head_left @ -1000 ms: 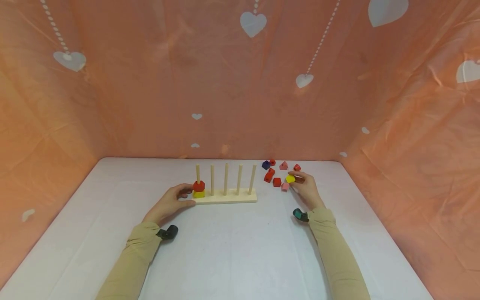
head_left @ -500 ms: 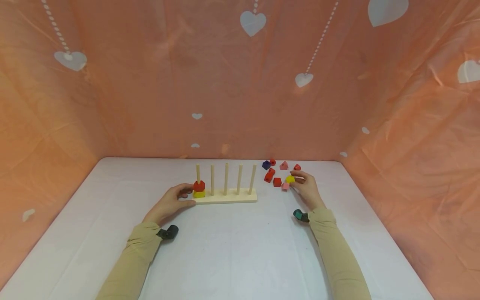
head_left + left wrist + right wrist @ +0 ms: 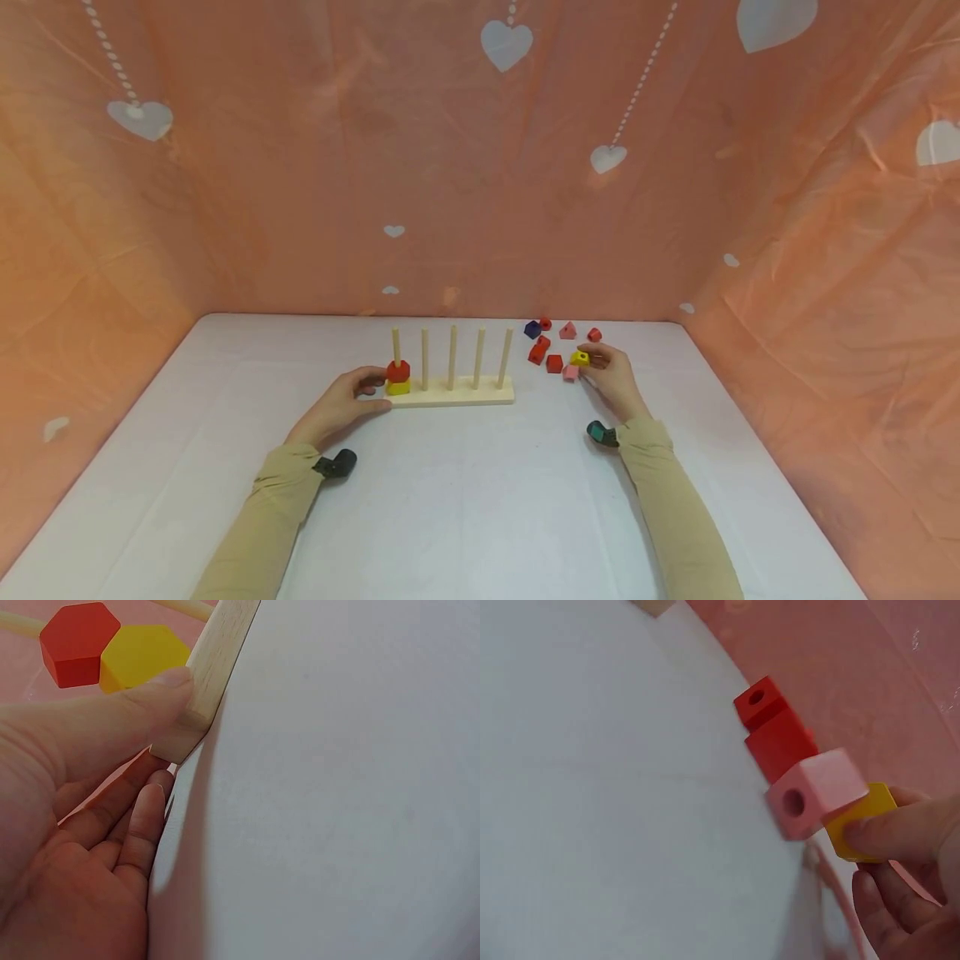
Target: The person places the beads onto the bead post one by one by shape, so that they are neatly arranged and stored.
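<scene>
In the head view, my left hand (image 3: pixel 343 407) holds the left end of a wooden peg stand (image 3: pixel 457 398). Its thumb (image 3: pixel 142 705) lies on the base's edge in the left wrist view, the fingers beyond it. Threaded on the leftmost peg are a yellow block (image 3: pixel 398 387) and, above it, a red hexagonal block (image 3: pixel 398 371). My right hand (image 3: pixel 613 375) pinches a yellow bead (image 3: pixel 580 358) whose hole faces the camera. Close by the bead lies a pink cube (image 3: pixel 821 791) with a round hole, partly covering it in the right wrist view.
Left of the right hand lie several red beads (image 3: pixel 554 364), with a dark blue bead (image 3: pixel 532 330) and a pink triangular bead (image 3: pixel 567 332) further back. The white table (image 3: pixel 465 500) meets an orange cloth wall (image 3: pixel 450 208) behind.
The yellow bead has turned in my right fingers, so its hole now shows. My left hand and the peg stand have stayed in place.
</scene>
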Tool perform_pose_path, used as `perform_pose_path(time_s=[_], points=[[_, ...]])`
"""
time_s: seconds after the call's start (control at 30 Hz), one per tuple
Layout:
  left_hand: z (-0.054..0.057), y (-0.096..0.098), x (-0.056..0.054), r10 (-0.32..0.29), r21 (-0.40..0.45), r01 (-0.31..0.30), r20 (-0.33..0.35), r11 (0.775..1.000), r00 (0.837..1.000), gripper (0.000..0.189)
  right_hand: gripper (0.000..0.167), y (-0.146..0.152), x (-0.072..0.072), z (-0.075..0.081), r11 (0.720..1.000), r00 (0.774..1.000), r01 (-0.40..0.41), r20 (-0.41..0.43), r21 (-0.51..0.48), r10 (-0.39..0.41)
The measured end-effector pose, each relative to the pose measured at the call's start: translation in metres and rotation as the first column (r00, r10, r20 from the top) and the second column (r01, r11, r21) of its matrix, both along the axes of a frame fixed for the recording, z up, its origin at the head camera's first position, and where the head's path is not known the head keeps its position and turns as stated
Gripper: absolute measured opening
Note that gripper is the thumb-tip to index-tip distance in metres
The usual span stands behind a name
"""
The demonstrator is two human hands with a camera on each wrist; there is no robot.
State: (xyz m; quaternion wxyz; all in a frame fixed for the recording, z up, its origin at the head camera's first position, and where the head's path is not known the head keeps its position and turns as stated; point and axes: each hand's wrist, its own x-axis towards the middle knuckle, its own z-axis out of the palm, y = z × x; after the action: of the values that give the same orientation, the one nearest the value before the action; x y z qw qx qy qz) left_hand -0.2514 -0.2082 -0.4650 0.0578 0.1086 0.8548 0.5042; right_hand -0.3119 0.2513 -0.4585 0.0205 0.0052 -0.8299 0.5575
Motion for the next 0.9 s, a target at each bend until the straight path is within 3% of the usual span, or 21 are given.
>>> perform_pose_path(time_s=[0.13, 0.33, 0.5, 0.67, 0.9], points=[[0.0, 0.0, 0.0, -0.003, 0.014, 0.002, 0.007, 1.0, 1.0, 0.063, 0.042, -0.004, 0.007, 0.015, 0.999, 1.0, 0.002, -0.009, -0.037, -0.002], [0.001, 0.001, -0.001, 0.006, 0.021, -0.007, 0.016, 1.0, 1.0, 0.063, 0.039, -0.015, 0.013, 0.049, 1.0, 0.99, -0.025, -0.14, -0.004, 0.024], [0.0, 0.001, -0.001, 0.004, 0.022, -0.004, 0.011, 1.0, 1.0, 0.062, 0.038, -0.026, 0.014, 0.07, 0.997, 0.982, -0.057, -0.184, -0.049, 0.047], [0.0, 0.0, -0.001, -0.002, 0.028, 0.002, 0.004, 1.0, 1.0, 0.062, 0.039, -0.049, 0.025, 0.092, 0.99, 0.976, -0.11, -0.2, -0.092, 0.089], [-0.001, 0.0, -0.001, 0.002, 0.036, -0.002, 0.005, 0.999, 1.0, 0.061, 0.04, -0.089, 0.036, 0.114, 0.963, 0.947, -0.224, -0.267, -0.148, 0.179]])
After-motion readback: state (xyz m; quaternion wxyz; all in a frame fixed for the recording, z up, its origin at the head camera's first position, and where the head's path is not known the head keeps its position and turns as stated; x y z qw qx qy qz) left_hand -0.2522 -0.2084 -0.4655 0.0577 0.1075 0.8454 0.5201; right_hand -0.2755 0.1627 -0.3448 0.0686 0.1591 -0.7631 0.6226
